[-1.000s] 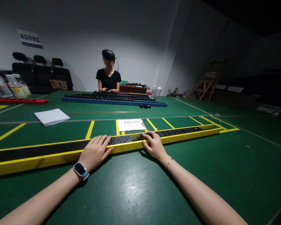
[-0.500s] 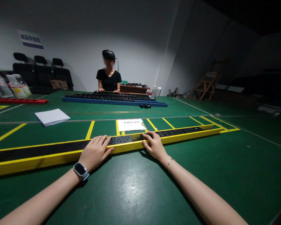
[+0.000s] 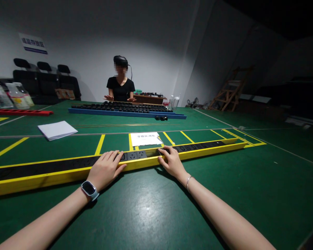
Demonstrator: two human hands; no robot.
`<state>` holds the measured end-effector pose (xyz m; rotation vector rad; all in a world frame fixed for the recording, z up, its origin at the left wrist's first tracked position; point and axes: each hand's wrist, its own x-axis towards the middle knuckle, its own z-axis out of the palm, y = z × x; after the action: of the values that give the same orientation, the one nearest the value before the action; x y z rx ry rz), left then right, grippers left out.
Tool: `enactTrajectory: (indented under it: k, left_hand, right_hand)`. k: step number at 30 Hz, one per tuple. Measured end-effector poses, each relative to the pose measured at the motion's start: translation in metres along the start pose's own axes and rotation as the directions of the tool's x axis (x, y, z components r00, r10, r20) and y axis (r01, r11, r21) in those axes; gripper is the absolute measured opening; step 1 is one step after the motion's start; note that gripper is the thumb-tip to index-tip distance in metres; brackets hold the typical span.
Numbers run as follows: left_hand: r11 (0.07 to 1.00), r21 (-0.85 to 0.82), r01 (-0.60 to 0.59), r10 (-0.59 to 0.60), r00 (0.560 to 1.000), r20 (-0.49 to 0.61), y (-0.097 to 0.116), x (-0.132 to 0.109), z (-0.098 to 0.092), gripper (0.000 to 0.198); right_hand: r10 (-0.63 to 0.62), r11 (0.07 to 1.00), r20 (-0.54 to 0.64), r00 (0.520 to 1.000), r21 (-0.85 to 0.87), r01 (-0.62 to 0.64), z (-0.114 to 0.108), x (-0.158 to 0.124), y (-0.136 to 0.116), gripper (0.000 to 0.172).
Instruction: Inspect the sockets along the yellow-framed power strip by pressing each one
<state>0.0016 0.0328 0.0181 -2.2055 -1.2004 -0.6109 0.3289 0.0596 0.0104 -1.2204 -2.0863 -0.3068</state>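
Note:
A long yellow channel (image 3: 208,150) lies across the table, with black power socket modules (image 3: 137,155) set in a row inside it. My left hand (image 3: 104,169), a watch on its wrist, rests over the channel with fingers stretched across the modules and thumb along the front wall. A short gap (image 3: 152,152) in the row lies between my hands. At its right end, my right hand (image 3: 172,163) touches the black modules with slightly bent, spread fingers; its thumb is at the channel's front wall. The modules under both hands are partly hidden.
Beyond the channel lie a torn paper label (image 3: 146,139) and a folded white sheet (image 3: 57,130). Blue channels (image 3: 125,114) with many black parts lie farther back, before a seated person (image 3: 120,86). A red frame (image 3: 21,112) and bottles (image 3: 17,95) are at left.
The person across the table has raised both hands off the parts. My own hands stay in the same place on the channel; the view shifts very slightly.

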Motion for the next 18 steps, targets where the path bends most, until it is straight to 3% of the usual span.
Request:
enactTrajectory:
  k: [18]
  left_hand:
    - [1.000,0.004,0.001,-0.001,1.000,-0.002,-0.0001,0.0000,0.0008,0.054]
  right_hand:
    - [0.000,1.000,0.006,1.000,-0.004,0.000,0.0008,-0.0007,0.0015,0.035]
